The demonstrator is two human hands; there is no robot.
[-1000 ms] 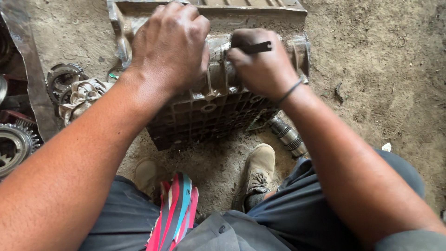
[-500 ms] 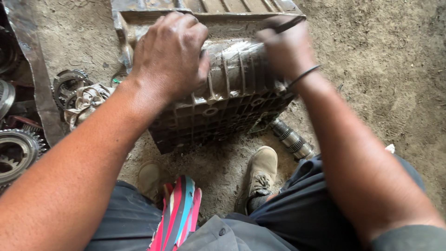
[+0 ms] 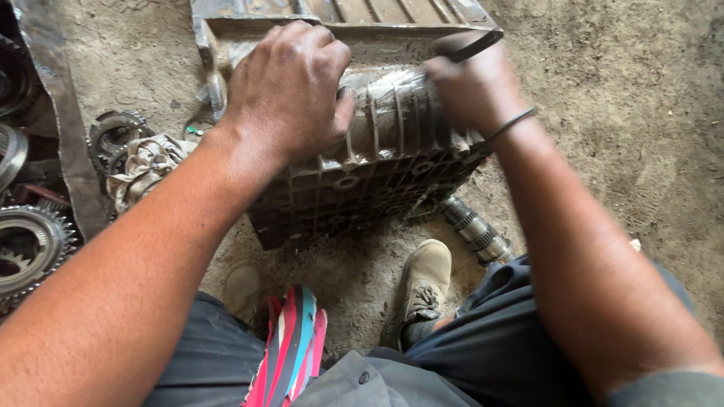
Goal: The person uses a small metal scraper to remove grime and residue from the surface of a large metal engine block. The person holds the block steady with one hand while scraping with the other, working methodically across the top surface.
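A dirty ribbed metal gearbox housing (image 3: 377, 162) stands on the dusty ground, leaning in a shallow metal tray (image 3: 226, 34). My left hand (image 3: 290, 90) is pressed on top of the housing's left side, fingers curled over it. My right hand (image 3: 475, 87) rests on the housing's right end and grips a thin dark tool (image 3: 475, 47) that sticks out to the upper right. A dark band circles my right wrist.
Gears (image 3: 26, 245) and a grimy rag (image 3: 147, 162) lie at the left by a metal strip. A splined shaft (image 3: 475, 230) lies on the ground below the housing. My shoes (image 3: 422, 286) and a striped cloth (image 3: 290, 347) are near the bottom.
My right hand has moved from the housing's middle to its right end, carrying the dark tool. My left hand has stayed on the housing's left side.
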